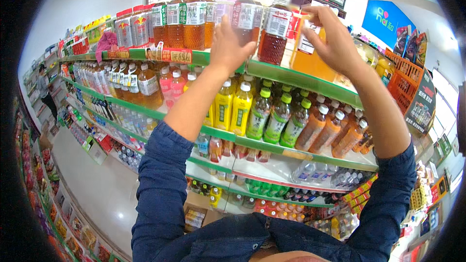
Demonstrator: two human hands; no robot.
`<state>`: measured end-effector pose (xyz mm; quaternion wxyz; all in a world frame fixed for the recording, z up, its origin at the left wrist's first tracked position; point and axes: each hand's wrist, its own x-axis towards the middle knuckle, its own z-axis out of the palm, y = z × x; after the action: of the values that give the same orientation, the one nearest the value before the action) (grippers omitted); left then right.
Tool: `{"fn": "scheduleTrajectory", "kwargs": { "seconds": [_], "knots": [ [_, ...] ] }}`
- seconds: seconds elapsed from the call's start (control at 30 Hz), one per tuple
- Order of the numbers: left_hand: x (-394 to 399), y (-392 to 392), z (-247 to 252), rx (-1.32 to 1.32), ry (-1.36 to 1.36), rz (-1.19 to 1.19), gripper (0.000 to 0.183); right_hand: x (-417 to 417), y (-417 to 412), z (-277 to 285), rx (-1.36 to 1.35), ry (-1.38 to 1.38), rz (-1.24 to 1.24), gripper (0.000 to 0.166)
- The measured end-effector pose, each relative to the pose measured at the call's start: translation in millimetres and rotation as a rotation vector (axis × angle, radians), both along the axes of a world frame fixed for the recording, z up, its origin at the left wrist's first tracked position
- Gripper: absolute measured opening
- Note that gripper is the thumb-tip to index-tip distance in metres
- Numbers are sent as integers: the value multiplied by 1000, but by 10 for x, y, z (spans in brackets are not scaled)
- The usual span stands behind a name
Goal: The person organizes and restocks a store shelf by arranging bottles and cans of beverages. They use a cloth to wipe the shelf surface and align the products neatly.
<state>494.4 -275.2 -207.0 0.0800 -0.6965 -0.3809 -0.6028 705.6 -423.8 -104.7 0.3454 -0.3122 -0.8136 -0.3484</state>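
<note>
My left hand [230, 47] is raised at the top shelf, fingers upward and thumb apart, beside a blurred bottle of dark tea drink [247, 16]. Any contact there is hard to make out. To the right stands a bottle of dark red-brown drink [273, 32] with a white label, between my two hands. My right hand [333, 42] is curved around the upper part of a large bottle of orange-yellow drink [304, 58]. Its fingers and thumb are spread across the label area; whether they grip the bottle is unclear. The green-edged top shelf [302, 79] carries these bottles.
Lower shelves hold yellow drink bottles [241, 111], green-capped bottles [275, 118] and orange drink bottles [315, 127]. Silver containers [140, 27] and a pink cloth [106, 43] sit further left. An orange crate [400, 80] stands right. A person [45, 89] is in the far-left aisle.
</note>
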Motion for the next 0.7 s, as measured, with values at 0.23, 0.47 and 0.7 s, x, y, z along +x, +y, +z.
{"fn": "scheduleTrajectory", "kwargs": {
  "seconds": [0.23,0.47,0.7],
  "knots": [
    [-28,174,144,-51,112,-64,101,-558,919,688,111,37,-292,25],
    [-216,316,130,-12,199,77,99,-887,1842,1045,-329,-232,-573,24],
    [-353,304,108,87,264,140,100,-1012,2164,1086,-433,-662,-700,21]
  ]
}}
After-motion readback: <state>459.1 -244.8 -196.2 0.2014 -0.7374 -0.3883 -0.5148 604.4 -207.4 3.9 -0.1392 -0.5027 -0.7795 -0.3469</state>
